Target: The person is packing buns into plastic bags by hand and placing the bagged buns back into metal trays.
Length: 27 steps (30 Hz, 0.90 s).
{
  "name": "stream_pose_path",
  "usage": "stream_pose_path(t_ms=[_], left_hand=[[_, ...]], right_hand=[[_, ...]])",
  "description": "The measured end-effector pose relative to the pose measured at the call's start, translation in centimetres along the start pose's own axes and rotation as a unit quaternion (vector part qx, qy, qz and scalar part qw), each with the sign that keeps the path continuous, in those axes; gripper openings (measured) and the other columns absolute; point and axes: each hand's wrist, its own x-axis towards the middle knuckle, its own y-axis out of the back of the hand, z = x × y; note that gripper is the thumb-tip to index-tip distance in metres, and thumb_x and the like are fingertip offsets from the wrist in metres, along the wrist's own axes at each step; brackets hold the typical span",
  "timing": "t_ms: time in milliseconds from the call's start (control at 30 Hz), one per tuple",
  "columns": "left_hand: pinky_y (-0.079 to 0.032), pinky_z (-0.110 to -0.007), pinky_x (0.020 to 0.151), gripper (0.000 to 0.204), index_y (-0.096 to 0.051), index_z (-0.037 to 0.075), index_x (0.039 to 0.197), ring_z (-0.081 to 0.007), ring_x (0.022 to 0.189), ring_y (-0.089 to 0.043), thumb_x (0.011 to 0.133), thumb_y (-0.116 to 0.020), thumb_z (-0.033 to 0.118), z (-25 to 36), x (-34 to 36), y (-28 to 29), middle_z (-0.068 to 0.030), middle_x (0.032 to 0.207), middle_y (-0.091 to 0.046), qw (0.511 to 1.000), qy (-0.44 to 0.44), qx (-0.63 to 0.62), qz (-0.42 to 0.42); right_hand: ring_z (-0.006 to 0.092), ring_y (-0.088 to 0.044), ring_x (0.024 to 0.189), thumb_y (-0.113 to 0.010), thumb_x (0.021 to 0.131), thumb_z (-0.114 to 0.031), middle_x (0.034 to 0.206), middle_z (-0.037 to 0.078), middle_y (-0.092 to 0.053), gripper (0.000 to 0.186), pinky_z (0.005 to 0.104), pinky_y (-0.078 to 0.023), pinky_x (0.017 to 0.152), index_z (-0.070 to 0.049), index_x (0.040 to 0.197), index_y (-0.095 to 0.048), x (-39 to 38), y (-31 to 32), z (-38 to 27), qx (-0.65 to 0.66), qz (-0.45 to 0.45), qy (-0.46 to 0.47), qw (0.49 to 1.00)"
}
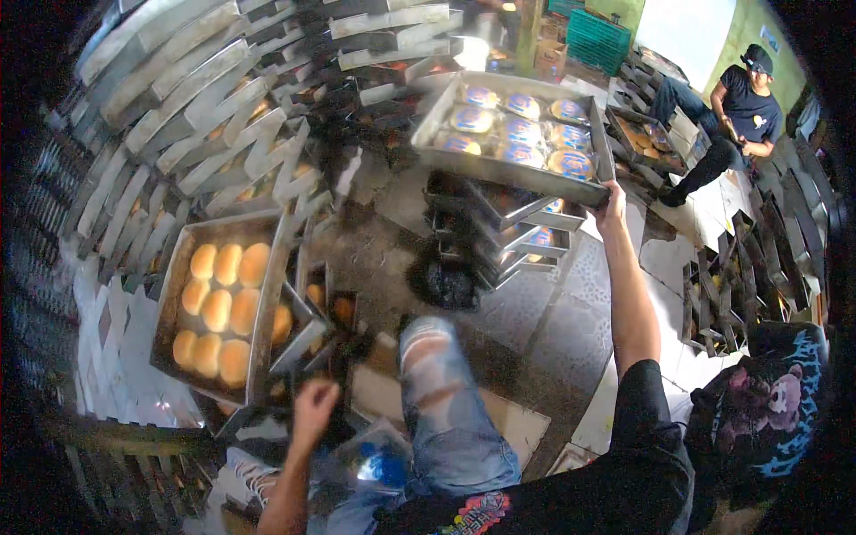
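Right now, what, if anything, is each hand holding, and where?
Right hand: metal tray of wrapped buns, by its near right corner. Left hand: blurred, nothing visible in it.

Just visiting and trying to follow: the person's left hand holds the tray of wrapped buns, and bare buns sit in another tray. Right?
Wrong hand: the head view shows the right hand holding the tray of wrapped buns; the rest is right.
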Motion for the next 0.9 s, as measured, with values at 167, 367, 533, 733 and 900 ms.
stream_pose_path(t_ms=[167,367,533,733,900], left_hand=[[-0.048,-0.032,0.065,0.025,-0.062,0.0,0.088,-0.022,0.071,-0.06,0.075,-0.065,0.021,-2.0,-4.4,-2.7,-0.0127,0.08,-0.062,0.99,-0.028,0.048,-0.131],[-0.044,-0.035,0.065,0.021,-0.061,0.002,0.084,-0.0279,0.072,-0.055,0.069,-0.067,0.015,-5.5,-9.1,-4.8,-0.0141,0.08,-0.054,0.976,-0.141,0.146,-0.075],[-0.044,-0.036,0.068,0.021,-0.062,0.005,0.084,-0.0295,0.079,-0.054,0.069,-0.066,0.02,-9.3,-11.3,-4.8,-0.0119,0.083,-0.055,0.993,-0.031,0.112,-0.005],[-0.043,-0.036,0.076,0.021,-0.066,0.012,0.081,-0.0266,0.087,-0.052,0.067,-0.066,0.027,-9.4,-11.7,-5.0,-0.0077,0.087,-0.058,0.972,-0.067,0.225,-0.008],[-0.043,-0.039,0.075,0.051,-0.055,0.009,0.107,-0.0298,0.09,-0.052,0.064,-0.068,0.034,-8.6,-13.0,-5.6,-0.0121,0.092,-0.058,0.947,-0.137,0.289,0.024]], right_hand=[[0.0237,-0.058,0.071,-0.049,0.074,-0.025,0.078,0.012,-0.055,0.019,0.043,-0.054,0.064,-0.007,0.08,-0.05,5.2,5.4,0.9,0.058,-0.042,-0.012,0.997],[0.0237,-0.048,0.105,-0.054,0.079,-0.044,0.115,0.014,-0.05,0.062,0.0329,-0.037,0.087,-0.003,0.124,-0.041,0.8,0.8,0.2,-0.373,0.274,0.158,0.872],[0.0181,-0.048,0.099,-0.051,0.084,-0.026,0.109,0.009,-0.051,0.037,0.0301,-0.036,0.087,-0.004,0.113,-0.048,-15.9,-10.5,4.0,-0.102,0.094,0.309,0.941],[0.0203,-0.051,0.098,-0.061,0.072,-0.011,0.098,0.009,-0.056,0.027,0.0323,-0.041,0.084,-0.003,0.097,-0.056,-36.8,-23.1,9.7,-0.184,-0.434,0.212,0.856],[0.0157,-0.056,0.089,-0.06,0.075,-0.012,0.094,0.009,-0.058,0.023,0.0293,-0.044,0.078,0.0,0.095,-0.056,-44.5,-24.3,16.0,-0.205,-0.567,0.132,0.787]])
